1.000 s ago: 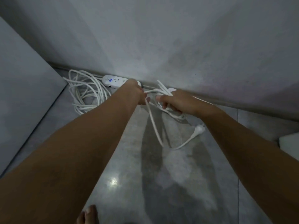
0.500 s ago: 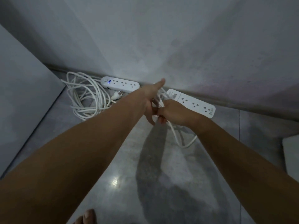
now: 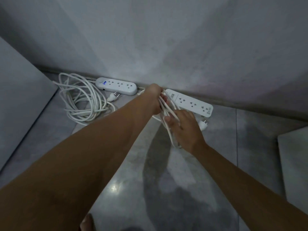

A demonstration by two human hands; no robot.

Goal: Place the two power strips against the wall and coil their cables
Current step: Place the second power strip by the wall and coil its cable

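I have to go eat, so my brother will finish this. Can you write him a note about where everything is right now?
Left hand: gripping a bunch of white cable loops. Right hand: on the same loops, lower down, with its fingers spread.
Rounded white power strip: at the grey wall, its long white cable in a loose pile beside it.
Flat rectangular white power strip: also at the wall.
Done: both strips placed.
Left: finish coiling the held cable and set it down; perhaps tidy the loose pile.

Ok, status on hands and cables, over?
Left hand gripping second cable's loops; right hand on them. Both strips at wall. First cable coiled. Nothing obstructing.
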